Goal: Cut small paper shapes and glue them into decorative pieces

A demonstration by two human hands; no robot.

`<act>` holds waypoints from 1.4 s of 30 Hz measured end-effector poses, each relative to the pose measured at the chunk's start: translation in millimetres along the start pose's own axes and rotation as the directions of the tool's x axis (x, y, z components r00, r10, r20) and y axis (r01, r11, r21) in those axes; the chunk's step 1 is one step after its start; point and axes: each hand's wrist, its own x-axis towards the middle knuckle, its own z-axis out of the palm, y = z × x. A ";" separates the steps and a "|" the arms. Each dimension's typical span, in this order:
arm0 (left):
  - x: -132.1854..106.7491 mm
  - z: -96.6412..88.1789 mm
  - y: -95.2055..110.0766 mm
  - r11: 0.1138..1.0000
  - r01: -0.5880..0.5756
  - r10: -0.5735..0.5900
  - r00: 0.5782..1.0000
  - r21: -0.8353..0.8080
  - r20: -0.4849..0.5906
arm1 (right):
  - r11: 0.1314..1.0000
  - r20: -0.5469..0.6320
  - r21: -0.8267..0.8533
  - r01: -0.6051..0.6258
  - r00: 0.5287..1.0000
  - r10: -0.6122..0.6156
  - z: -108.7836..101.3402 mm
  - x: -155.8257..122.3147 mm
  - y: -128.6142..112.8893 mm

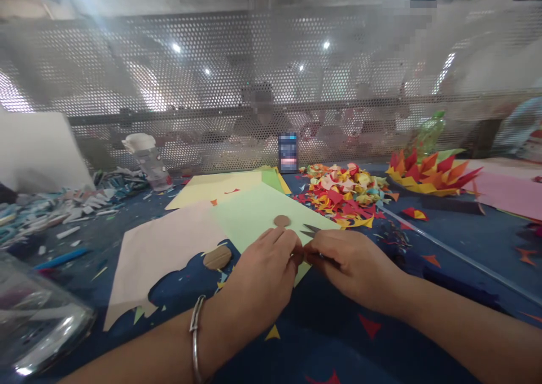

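Observation:
My left hand, with a metal bangle on its wrist, and my right hand meet fingertip to fingertip over the near corner of a light green paper sheet. My right hand is closed on small scissors, whose dark blade tips poke out beyond the fingers. My left hand's fingers are pinched together at the same spot; what they hold is hidden. A small brown paper circle lies on the green sheet just beyond my fingers. A larger brown paper oval lies to the left on the blue table.
A pale pink sheet with a cut edge lies left, yellow sheets behind. A heap of coloured scraps and a folded paper fan shape sit right. A bottle stands by the perforated metal screen. A glass jar is near left.

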 end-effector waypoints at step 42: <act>-1.0 0.9 -5.2 0.993 -0.024 0.021 0.999 -0.119 -0.028 | 0.997 0.053 0.057 -0.051 0.997 0.048 -3.0 -2.0 -2.4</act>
